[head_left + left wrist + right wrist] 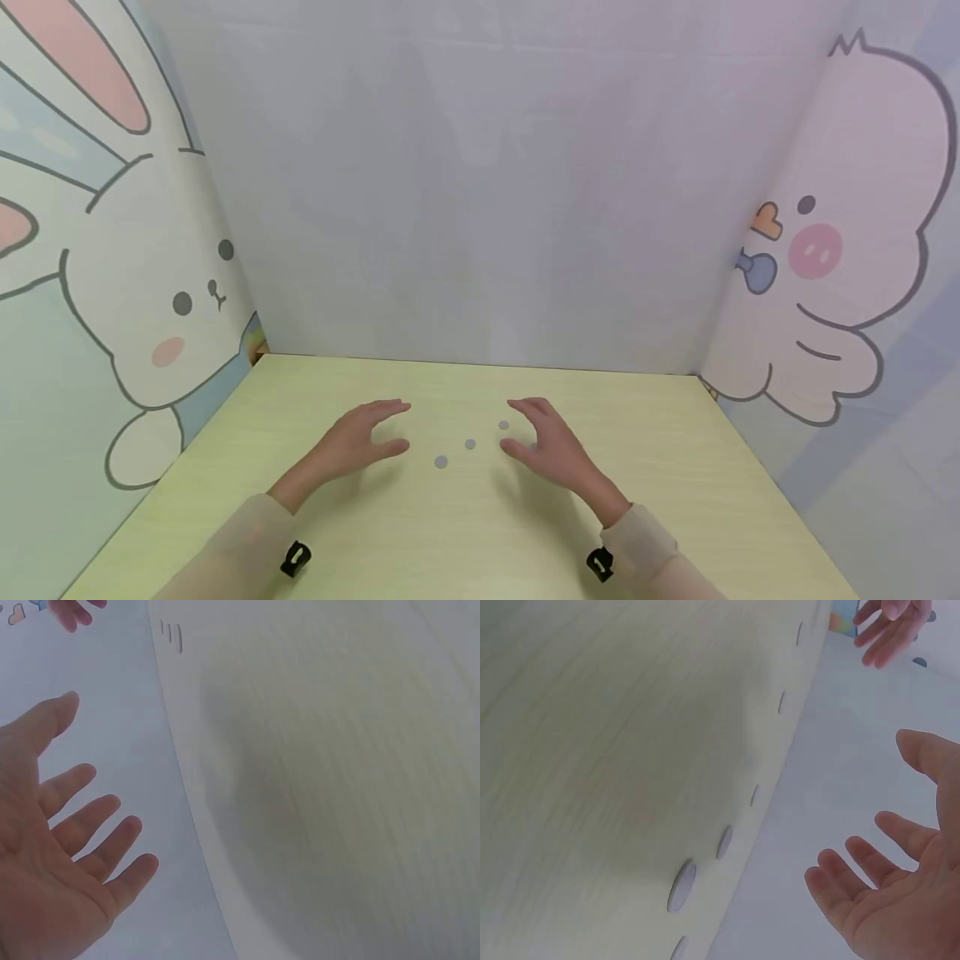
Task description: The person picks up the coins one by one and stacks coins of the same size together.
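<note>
Six discs lie on the bench in the right wrist view; from the head I see three clearly, in a slanting row between my left hand and right hand, running away toward the right. Both hands hover above the surface, well apart, palms inward, fingers spread and relaxed, holding nothing. I judge the step to be an approach, with no disc yet lifted. The next move, as I read it, calls for lowering one hand, probably the right, and pinching a rim with the fingertips, since thin discs offer little edge.
</note>
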{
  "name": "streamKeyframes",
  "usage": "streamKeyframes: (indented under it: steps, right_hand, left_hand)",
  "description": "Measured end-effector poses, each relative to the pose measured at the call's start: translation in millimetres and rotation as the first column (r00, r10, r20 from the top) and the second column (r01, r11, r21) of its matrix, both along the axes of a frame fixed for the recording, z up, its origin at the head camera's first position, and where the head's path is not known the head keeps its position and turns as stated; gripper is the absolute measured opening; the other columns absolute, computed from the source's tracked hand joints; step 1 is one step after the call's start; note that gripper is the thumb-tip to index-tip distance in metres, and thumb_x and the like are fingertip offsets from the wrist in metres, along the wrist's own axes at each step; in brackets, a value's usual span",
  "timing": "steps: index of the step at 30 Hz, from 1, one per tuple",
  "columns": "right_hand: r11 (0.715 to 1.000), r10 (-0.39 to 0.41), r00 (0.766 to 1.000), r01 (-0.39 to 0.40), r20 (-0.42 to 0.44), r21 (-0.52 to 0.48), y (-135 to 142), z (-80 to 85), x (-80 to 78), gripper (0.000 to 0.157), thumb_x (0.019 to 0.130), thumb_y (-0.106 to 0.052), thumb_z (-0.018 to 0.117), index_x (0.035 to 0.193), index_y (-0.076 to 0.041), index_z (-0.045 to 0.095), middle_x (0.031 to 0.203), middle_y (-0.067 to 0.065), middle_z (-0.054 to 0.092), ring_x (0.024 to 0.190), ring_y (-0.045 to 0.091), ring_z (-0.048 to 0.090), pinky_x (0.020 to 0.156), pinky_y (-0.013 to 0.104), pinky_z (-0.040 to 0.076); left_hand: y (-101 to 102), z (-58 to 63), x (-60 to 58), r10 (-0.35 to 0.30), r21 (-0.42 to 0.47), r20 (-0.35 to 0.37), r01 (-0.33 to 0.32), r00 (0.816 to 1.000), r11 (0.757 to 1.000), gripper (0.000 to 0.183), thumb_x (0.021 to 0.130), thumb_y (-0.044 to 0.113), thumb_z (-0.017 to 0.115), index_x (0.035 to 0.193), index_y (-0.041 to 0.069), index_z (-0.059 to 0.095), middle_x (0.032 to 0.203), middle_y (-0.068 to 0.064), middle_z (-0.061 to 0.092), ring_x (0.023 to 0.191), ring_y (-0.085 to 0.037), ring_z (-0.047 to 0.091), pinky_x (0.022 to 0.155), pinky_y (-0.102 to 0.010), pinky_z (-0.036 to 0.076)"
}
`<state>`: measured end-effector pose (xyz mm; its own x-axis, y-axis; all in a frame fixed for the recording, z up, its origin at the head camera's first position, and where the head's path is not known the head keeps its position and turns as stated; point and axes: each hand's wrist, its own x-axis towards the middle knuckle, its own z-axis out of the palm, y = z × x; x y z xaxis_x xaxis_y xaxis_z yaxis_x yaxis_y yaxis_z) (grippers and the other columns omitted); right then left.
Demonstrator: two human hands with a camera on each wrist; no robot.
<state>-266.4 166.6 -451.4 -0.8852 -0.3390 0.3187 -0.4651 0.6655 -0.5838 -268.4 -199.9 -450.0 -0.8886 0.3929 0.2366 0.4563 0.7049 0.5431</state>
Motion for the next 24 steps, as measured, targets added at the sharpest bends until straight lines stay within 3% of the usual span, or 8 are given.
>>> streamKeyframes:
  steps: [9,24]
  right_hand:
    - [0.997,0.067,0.998,-0.068,0.020,0.048,-17,-7.8,-2.0,0.053,0.096,-0.025,0.079,0.143,-0.007,0.064,0.135,0.008,0.061,0.124,0.034,0.063,0.102,0.052,0.052]
    - [0.984,0.128,0.991,-0.130,0.027,0.122,-41,-17.6,-5.6,0.048,0.093,-0.026,0.081,0.135,-0.005,0.070,0.126,0.012,0.066,0.116,0.030,0.063,0.098,0.051,0.053]
  left_hand:
    - [12,-11.2,-3.9,0.021,-0.024,0.062,-0.020,0.998,1.000,0.056,0.092,0.038,0.084,0.142,0.019,0.068,0.147,-0.008,0.065,0.140,-0.038,0.055,0.115,-0.061,0.042]
    - [28,-21.9,0.8,0.068,-0.056,0.066,-0.064,0.995,0.996,0.047,0.088,0.031,0.089,0.131,0.016,0.075,0.136,-0.005,0.071,0.132,-0.035,0.061,0.111,-0.057,0.045]
